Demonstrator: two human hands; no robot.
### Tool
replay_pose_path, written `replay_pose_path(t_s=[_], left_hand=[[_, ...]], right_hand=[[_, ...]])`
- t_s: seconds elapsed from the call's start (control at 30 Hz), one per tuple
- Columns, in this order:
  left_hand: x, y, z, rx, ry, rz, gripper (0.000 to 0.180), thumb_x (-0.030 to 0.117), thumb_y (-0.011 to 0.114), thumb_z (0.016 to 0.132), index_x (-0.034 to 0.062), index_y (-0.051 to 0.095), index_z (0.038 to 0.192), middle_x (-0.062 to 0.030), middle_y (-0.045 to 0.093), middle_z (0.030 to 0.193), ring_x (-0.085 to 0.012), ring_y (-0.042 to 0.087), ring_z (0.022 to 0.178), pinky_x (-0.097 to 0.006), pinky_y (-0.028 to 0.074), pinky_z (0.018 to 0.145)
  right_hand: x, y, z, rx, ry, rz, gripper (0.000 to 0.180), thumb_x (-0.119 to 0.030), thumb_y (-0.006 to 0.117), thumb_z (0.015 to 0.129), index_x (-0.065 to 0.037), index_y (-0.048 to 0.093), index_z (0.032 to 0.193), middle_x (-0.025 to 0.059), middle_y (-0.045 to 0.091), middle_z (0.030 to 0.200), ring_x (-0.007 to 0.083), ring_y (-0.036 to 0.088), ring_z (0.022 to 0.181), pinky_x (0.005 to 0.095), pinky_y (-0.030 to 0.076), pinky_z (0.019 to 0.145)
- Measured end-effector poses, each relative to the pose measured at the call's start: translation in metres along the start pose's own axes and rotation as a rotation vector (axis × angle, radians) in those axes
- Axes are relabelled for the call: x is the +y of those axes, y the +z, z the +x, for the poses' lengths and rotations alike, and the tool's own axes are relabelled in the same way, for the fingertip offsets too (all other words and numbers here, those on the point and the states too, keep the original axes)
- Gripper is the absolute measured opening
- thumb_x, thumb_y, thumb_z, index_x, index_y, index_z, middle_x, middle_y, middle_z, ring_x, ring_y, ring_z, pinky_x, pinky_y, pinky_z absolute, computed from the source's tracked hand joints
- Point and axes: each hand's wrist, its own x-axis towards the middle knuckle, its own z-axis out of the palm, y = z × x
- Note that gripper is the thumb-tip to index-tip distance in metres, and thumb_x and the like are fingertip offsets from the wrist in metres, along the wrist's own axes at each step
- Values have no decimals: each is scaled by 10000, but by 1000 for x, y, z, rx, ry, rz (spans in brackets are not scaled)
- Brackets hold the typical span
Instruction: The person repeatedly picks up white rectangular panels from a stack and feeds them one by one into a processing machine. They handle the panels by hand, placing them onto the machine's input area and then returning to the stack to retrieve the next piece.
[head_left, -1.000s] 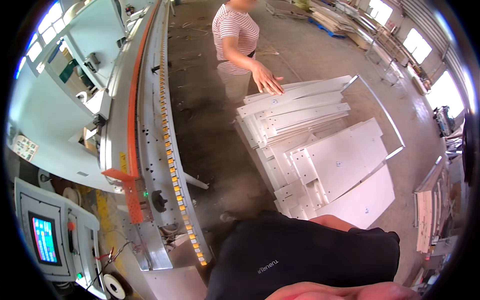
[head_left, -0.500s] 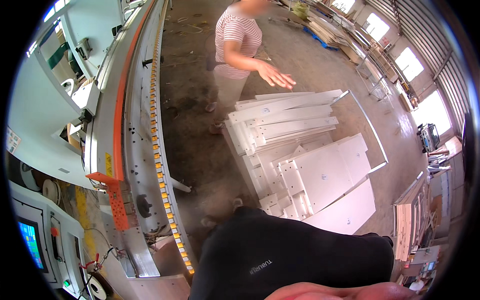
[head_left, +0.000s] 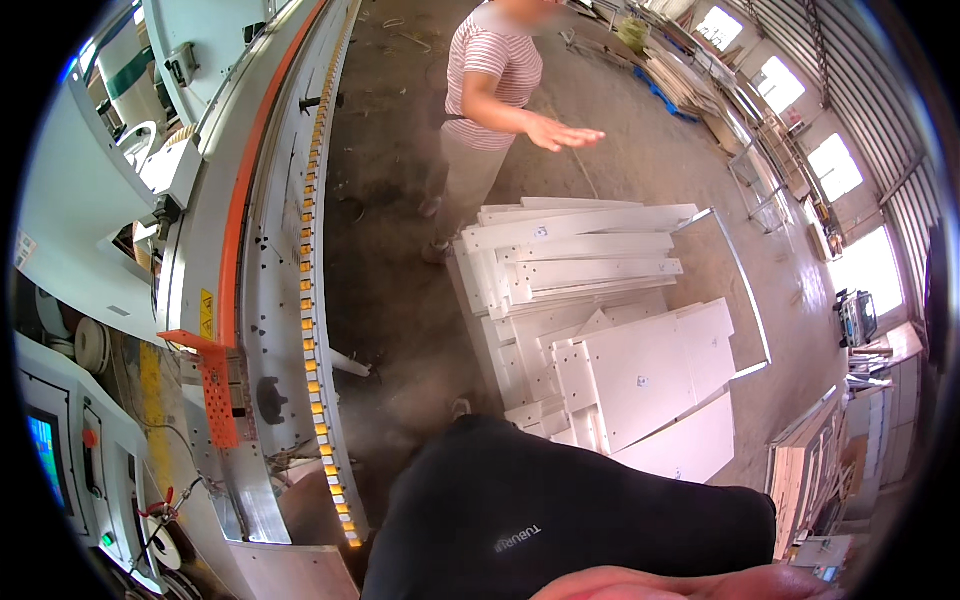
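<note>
Neither of my hands shows; only the dark shirt (head_left: 470,510) on my body fills the lower middle. Closest in front of me is a stack of white panels (head_left: 650,370), with flat boards and long narrow strips laid over one another, several drilled with small holes. Beyond the stack stands another person in a striped shirt (head_left: 490,75). That person's arm is stretched out above the far end of the panels, with the hand (head_left: 562,135) open, palm down and touching nothing.
A long machine with an orange rail (head_left: 240,190) and a row of yellow-and-white blocks (head_left: 310,290) runs along the left. Its control panel (head_left: 60,450) stands at lower left. A metal frame (head_left: 745,270) rises beside the panels. Stacked boards (head_left: 805,470) lean at right.
My view has shifted slightly, so the panels sit a little lower in it. The other person's outstretched hand has risen away from the strips.
</note>
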Motion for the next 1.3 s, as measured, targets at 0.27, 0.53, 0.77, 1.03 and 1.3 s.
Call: replay_pose_path(t_s=[0.27,0.53,0.77,1.03,1.3], left_hand=[[10,2,-9,16,24,-56,569,354,704,1004,50,561,1464,-130,601,1462,-247,543,1373,-416,431,1127],[16,-12,-48,-30,115,-173,588,345,711,1001,45,545,1478,-131,590,1476,-248,533,1384,-419,425,1134],[22,-49,-117,-211,192,-301,606,338,718,997,40,531,1491,-132,580,1489,-248,524,1393,-421,421,1140],[42,-69,-160,-365,224,-350,627,329,726,994,34,515,1506,-133,569,1503,-248,514,1403,-424,415,1148],[44,-50,-175,-351,284,-443,649,320,733,990,28,500,1520,-134,557,1518,-249,504,1413,-427,410,1155]], right_hand=[[-100,-93,65,434,-416,-53,238,-382,657,898,-169,679,1001,109,749,996,370,725,912,506,544,740],[-122,-102,116,546,-1052,-25,316,-95,701,831,-207,657,1124,29,603,1372,286,645,1145,444,526,946],[-97,-101,138,380,-945,-425,167,-325,714,808,-270,807,936,17,729,880,268,628,993,445,490,878],[-86,-115,112,187,-699,-178,228,-391,692,821,-221,787,939,93,758,951,365,687,942,461,525,797],[-30,-93,109,113,-549,-6,485,-502,736,820,-151,770,1153,115,776,1063,325,726,994,420,561,867]])
